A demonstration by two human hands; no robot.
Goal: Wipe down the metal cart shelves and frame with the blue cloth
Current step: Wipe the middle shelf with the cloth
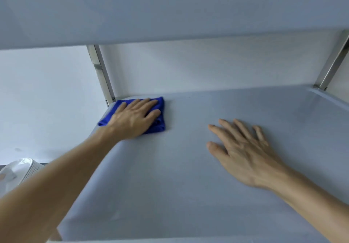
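At the shelf's (188,167) far left corner, your left hand (134,118) presses the blue cloth (159,123) flat (fingers straight); your right hand (243,152) rests spread, well apart.

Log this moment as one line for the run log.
left hand presses blue cloth flat, shelf far-left corner | right hand flat on shelf
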